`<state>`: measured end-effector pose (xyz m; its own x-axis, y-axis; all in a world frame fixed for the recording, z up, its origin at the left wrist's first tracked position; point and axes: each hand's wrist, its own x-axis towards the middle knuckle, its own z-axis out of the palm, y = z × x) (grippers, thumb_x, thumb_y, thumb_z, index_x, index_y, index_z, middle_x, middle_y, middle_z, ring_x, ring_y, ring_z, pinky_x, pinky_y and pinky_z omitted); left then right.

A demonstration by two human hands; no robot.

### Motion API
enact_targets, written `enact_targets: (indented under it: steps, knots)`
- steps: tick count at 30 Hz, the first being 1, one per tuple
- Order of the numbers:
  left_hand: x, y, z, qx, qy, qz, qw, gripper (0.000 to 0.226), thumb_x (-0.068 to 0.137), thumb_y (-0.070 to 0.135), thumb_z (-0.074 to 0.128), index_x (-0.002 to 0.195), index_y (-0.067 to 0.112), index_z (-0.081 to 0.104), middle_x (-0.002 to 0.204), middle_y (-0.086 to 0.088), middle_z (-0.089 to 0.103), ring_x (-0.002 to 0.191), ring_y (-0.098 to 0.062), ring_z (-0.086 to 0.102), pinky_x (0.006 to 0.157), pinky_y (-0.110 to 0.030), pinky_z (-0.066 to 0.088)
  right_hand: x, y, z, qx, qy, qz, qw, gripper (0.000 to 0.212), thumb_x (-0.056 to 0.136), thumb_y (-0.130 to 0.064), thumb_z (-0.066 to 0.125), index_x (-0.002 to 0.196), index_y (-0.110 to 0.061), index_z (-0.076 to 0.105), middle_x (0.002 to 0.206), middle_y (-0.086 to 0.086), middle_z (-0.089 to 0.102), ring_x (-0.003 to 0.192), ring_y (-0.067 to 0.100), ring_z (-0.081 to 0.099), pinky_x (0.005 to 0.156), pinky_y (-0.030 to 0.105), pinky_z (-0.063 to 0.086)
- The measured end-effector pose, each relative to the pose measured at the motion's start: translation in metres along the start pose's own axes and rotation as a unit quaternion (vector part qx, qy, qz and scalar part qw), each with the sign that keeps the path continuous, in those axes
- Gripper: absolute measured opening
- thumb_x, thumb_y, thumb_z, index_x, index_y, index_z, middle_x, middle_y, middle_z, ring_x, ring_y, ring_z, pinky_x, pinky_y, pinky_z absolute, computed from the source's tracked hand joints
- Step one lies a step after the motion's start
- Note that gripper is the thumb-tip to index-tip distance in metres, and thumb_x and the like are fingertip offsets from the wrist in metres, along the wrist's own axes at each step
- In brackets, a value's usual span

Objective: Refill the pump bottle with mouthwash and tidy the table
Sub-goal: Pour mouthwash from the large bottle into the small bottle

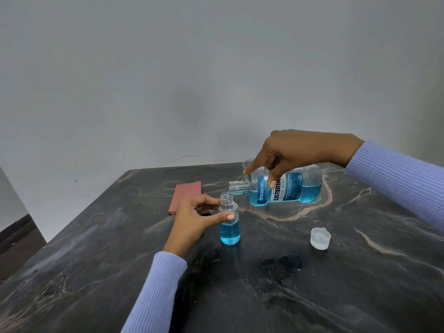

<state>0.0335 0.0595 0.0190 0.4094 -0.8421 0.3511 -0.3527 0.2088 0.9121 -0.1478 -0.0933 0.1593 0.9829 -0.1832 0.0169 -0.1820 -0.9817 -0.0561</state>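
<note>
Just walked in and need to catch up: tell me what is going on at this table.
A person is pouring blue mouthwash. The right hand holds the big mouthwash bottle tipped nearly flat, its open neck over the mouth of the small clear bottle. The left hand grips the small bottle, which stands upright on the dark marble table and is roughly half full. A clear cap lies on the table to the right, and a reddish cloth lies behind the left hand. No pump top is visible.

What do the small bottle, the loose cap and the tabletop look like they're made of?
Small bottle: clear, glossy plastic, probably; the blue liquid shows through its wall.
Cap: translucent, whitish plastic, duller and cloudy.
Tabletop: dark polished stone, perhaps marble, with pale pinkish veins; it could be a laminate imitation.
</note>
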Motion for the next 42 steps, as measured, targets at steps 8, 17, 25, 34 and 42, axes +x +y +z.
enact_targets:
  steps: [8, 17, 25, 34, 42]
  knots:
    - [0.0009, -0.001, 0.0, 0.005, 0.002, -0.002, 1.0, 0.026, 0.061, 0.016, 0.086, 0.079, 0.026, 0.071, 0.081, 0.012, 0.074, 0.081, 0.0, 0.068, 0.065, -0.008, 0.05, 0.0008, 0.0008, -0.0012, -0.005, -0.007, -0.003, 1.0, 0.047, 0.08, -0.032, 0.072, 0.126, -0.031, 0.059, 0.1, -0.006, 0.075, 0.087, -0.006, 0.067, 0.071, 0.005, 0.049]
    - [0.0002, -0.0007, 0.0, 0.008, 0.0, 0.003, 1.0, 0.025, 0.061, 0.015, 0.085, 0.077, 0.027, 0.07, 0.078, 0.019, 0.073, 0.08, 0.002, 0.067, 0.064, -0.006, 0.049, 0.003, 0.0037, -0.0004, -0.002, -0.006, 0.0, 1.0, 0.049, 0.079, -0.033, 0.072, 0.126, -0.031, 0.059, 0.101, -0.006, 0.074, 0.089, -0.01, 0.065, 0.069, 0.002, 0.046]
    - [0.0009, -0.0016, -0.0006, 0.013, 0.002, 0.002, 1.0, 0.025, 0.06, 0.018, 0.086, 0.078, 0.026, 0.071, 0.08, 0.012, 0.074, 0.081, 0.0, 0.068, 0.065, -0.008, 0.05, 0.0045, 0.0057, -0.0012, -0.013, -0.007, -0.008, 1.0, 0.05, 0.079, -0.034, 0.071, 0.127, -0.032, 0.058, 0.1, -0.007, 0.075, 0.078, -0.019, 0.062, 0.072, 0.006, 0.049]
    - [0.0014, -0.0033, -0.0006, 0.019, 0.003, -0.005, 1.0, 0.03, 0.059, 0.022, 0.086, 0.086, 0.02, 0.074, 0.088, 0.007, 0.075, 0.086, -0.005, 0.069, 0.072, -0.014, 0.054, 0.0031, 0.0024, -0.0036, -0.027, -0.009, -0.013, 0.999, 0.05, 0.079, -0.036, 0.071, 0.127, -0.034, 0.057, 0.1, -0.007, 0.075, 0.087, -0.011, 0.064, 0.076, 0.026, 0.058]
    - [0.0005, -0.0009, -0.0011, 0.014, 0.001, -0.01, 1.0, 0.028, 0.058, 0.024, 0.086, 0.083, 0.024, 0.073, 0.086, 0.011, 0.075, 0.085, -0.002, 0.068, 0.069, -0.011, 0.052, 0.003, 0.0011, -0.0052, -0.02, -0.007, -0.014, 1.0, 0.049, 0.079, -0.034, 0.072, 0.126, -0.035, 0.058, 0.099, -0.007, 0.075, 0.087, -0.013, 0.064, 0.074, 0.018, 0.055]
